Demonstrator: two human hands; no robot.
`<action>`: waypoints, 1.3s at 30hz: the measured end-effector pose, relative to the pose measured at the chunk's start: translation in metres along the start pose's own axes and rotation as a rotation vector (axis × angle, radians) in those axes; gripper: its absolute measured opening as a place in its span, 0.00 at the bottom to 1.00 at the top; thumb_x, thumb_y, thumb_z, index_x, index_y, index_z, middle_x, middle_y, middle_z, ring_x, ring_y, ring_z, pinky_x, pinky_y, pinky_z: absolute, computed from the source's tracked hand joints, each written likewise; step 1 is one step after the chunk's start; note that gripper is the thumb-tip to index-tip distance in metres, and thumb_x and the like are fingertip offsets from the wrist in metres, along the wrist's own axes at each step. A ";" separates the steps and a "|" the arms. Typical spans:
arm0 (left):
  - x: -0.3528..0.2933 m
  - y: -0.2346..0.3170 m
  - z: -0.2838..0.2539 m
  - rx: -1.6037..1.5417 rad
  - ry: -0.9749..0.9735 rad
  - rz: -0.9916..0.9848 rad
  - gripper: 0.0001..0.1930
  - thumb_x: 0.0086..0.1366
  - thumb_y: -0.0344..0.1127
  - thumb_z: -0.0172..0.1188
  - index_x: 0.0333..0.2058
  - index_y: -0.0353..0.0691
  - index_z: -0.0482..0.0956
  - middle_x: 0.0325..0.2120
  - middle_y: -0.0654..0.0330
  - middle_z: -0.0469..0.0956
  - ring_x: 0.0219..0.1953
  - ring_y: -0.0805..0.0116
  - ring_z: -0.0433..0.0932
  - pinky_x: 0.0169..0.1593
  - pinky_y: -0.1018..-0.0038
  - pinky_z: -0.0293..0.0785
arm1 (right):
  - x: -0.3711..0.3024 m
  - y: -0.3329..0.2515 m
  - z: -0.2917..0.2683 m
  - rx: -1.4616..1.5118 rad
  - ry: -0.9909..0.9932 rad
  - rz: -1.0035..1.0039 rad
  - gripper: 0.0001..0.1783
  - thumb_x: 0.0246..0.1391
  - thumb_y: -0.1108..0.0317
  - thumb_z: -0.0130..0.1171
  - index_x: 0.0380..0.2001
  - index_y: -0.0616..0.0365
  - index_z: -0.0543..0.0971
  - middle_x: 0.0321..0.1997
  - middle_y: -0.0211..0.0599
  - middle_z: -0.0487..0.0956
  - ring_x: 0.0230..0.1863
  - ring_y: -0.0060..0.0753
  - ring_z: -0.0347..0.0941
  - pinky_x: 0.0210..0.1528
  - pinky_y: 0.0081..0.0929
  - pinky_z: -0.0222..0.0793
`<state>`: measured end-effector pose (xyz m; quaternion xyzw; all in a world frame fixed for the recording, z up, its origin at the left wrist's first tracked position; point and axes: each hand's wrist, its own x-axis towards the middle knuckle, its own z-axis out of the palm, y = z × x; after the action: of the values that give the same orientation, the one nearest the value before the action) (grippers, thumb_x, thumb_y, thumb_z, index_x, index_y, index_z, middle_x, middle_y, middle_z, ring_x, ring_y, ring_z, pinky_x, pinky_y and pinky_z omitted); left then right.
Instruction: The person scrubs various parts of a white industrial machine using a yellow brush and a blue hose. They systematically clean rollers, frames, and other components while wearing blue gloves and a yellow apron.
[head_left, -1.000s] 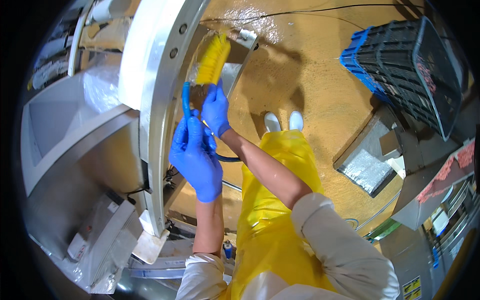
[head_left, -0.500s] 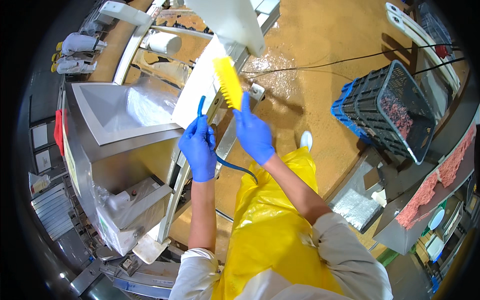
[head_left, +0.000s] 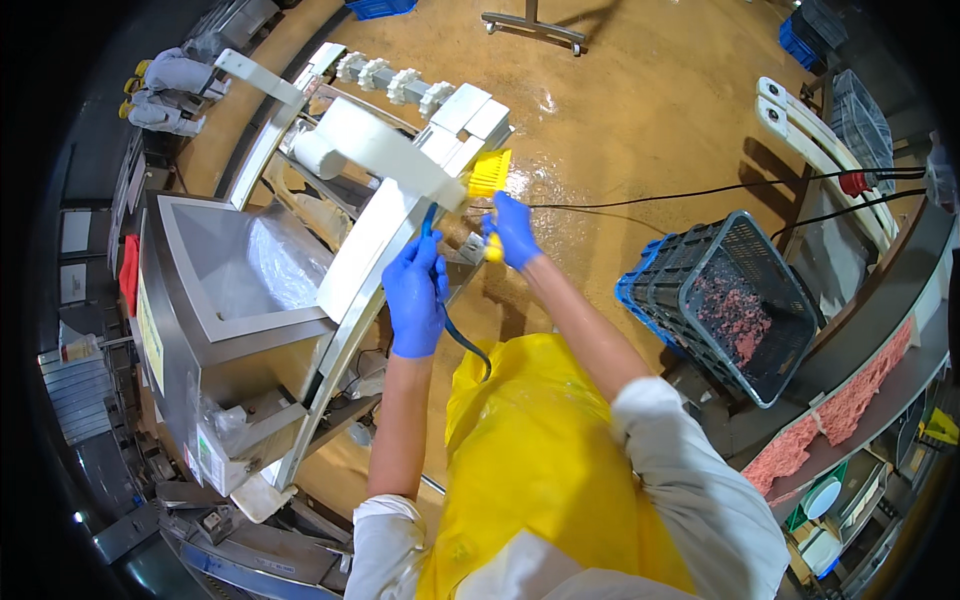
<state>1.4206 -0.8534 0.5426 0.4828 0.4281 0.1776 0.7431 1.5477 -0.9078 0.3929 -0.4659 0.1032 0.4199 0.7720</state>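
Observation:
My blue-gloved left hand (head_left: 415,300) is closed around a thin blue hose (head_left: 429,220). The hose's upper end points up beside a white machine frame (head_left: 365,250), while its lower part hangs in front of my yellow apron (head_left: 540,430). In my right hand (head_left: 513,232), also blue-gloved, is the handle of a yellow scrubbing brush (head_left: 489,173). The brush's bristled head is against or just beside the machine's white curved part (head_left: 390,150); I cannot tell if they touch.
A steel hopper (head_left: 190,250) with clear plastic inside stands at left. On the right are a dark crate (head_left: 650,300) with pink scraps and a trough holding pink minced material (head_left: 850,400). Black cables (head_left: 690,195) cross above the wet floor. Two people in white (head_left: 170,95) are far left.
My view has shifted, showing more of the machine's far end. The brush has turned and moved to the machine's white curved part. My left hand still holds the hose.

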 end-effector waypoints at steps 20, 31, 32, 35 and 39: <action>0.062 0.002 0.090 -0.088 0.300 0.137 0.09 0.67 0.35 0.56 0.31 0.36 0.73 0.15 0.69 0.66 0.12 0.84 0.57 0.14 0.83 0.50 | 0.076 -0.150 0.006 -0.649 0.045 -0.402 0.17 0.65 0.58 0.43 0.39 0.64 0.68 0.18 0.44 0.72 0.16 0.37 0.71 0.19 0.36 0.69; 0.093 0.005 0.110 -0.270 0.282 -0.074 0.14 0.69 0.39 0.53 0.44 0.34 0.75 0.18 0.68 0.65 0.14 0.81 0.60 0.17 0.82 0.55 | 0.078 -0.200 0.047 -1.928 -0.212 -0.597 0.28 0.60 0.58 0.49 0.62 0.50 0.61 0.23 0.53 0.78 0.25 0.56 0.76 0.27 0.55 0.68; 0.096 0.003 0.110 -0.280 0.283 -0.062 0.14 0.69 0.39 0.53 0.44 0.34 0.75 0.18 0.68 0.65 0.14 0.81 0.60 0.17 0.82 0.55 | 0.060 -0.201 0.051 -1.954 -0.334 -0.636 0.27 0.60 0.58 0.49 0.62 0.48 0.62 0.23 0.52 0.78 0.24 0.56 0.75 0.27 0.55 0.68; 0.095 -0.020 0.099 -0.111 0.281 0.059 0.13 0.68 0.39 0.54 0.44 0.34 0.76 0.18 0.68 0.65 0.15 0.82 0.59 0.18 0.82 0.55 | 0.068 -0.188 0.048 -1.943 -0.568 -0.625 0.25 0.61 0.57 0.48 0.61 0.46 0.63 0.23 0.53 0.78 0.23 0.57 0.75 0.25 0.54 0.68; 0.073 -0.016 0.078 0.074 0.299 0.044 0.13 0.68 0.37 0.54 0.44 0.33 0.77 0.17 0.69 0.67 0.16 0.83 0.60 0.19 0.83 0.54 | 0.080 -0.203 0.076 -1.976 -0.455 -0.533 0.26 0.62 0.56 0.46 0.61 0.47 0.63 0.23 0.54 0.78 0.24 0.57 0.75 0.27 0.54 0.69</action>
<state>1.5227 -0.8557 0.5079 0.4874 0.5294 0.2478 0.6487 1.7310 -0.8457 0.5182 -0.8068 -0.5393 0.2114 0.1165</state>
